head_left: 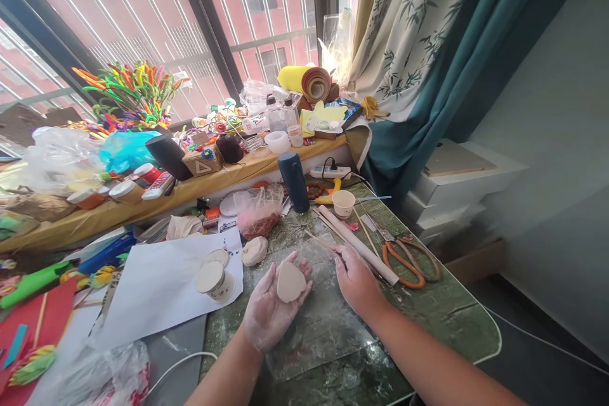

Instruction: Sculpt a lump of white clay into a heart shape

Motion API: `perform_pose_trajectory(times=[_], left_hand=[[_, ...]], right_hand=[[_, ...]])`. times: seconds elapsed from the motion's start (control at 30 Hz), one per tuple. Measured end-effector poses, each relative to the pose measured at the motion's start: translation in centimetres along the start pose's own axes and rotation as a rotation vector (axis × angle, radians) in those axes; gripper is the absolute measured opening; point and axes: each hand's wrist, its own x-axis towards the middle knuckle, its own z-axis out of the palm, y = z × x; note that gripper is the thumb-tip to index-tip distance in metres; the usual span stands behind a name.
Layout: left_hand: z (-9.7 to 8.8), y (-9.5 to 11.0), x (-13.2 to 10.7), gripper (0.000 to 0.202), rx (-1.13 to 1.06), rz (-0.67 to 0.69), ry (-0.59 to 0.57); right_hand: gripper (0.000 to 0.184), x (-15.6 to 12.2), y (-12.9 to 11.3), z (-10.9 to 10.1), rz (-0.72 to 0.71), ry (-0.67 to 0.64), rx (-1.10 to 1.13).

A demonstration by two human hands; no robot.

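Palm up, my left hand (264, 312) carries a flat, pale piece of clay (290, 282), rounded with a slight point at the top. Its fingers curl a little around the far side of the clay. My right hand (356, 278) pinches a thin wooden modelling tool (320, 240), whose tip points away to the left. Pale powder dusts both hands. Below them is a clear plastic sheet (328, 336) smudged with white. A lump of pale clay (255, 251) sits just beyond my left hand. To the right of my right hand lies a rolling pin (361, 246).
Orange-handled scissors (404, 273) lie at the right. A paper cup (343, 203) and a dark blue bottle (293, 183) stand behind. Left of my hands, lidded cups (210, 279) rest on white paper (157, 279). A crowded window ledge (238, 171) borders the back.
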Motion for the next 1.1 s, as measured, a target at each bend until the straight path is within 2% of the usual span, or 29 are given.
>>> perform_pose_trajectory(times=[0.23, 0.33, 0.53, 0.63, 0.8, 0.97, 1.1], left_hand=[[-0.4, 0.5, 0.5, 0.036, -0.138, 0.084, 0.069], [-0.9, 0.7, 0.6, 0.037, -0.185, 0.074, 0.082], [-1.6, 0.4, 1.2, 0.039, -0.179, 0.142, 0.149], [-1.8, 0.1, 1.5, 0.040, -0.180, 0.171, 0.123], [-2.0, -0.2, 1.3, 0.036, -0.168, 0.092, 0.034], [-2.4, -0.3, 1.4, 0.038, -0.164, 0.118, 0.031], [-2.7, -0.3, 1.6, 0.040, -0.164, 0.115, -0.005]], right_hand=[[0.031, 0.0, 0.2, 0.1, -0.003, -0.020, 0.030], [0.032, -0.1, 0.2, 0.1, 0.002, -0.022, 0.051], [0.031, -0.1, 0.2, 0.1, 0.009, -0.026, 0.088], [0.030, -0.2, 0.2, 0.0, 0.001, -0.053, 0.090], [0.030, -0.4, 0.1, 0.1, 0.004, -0.047, 0.068], [0.033, -0.4, -0.2, 0.0, 0.022, -0.058, 0.004], [0.032, -0.8, -0.2, -0.1, -0.054, -0.053, -0.043]])
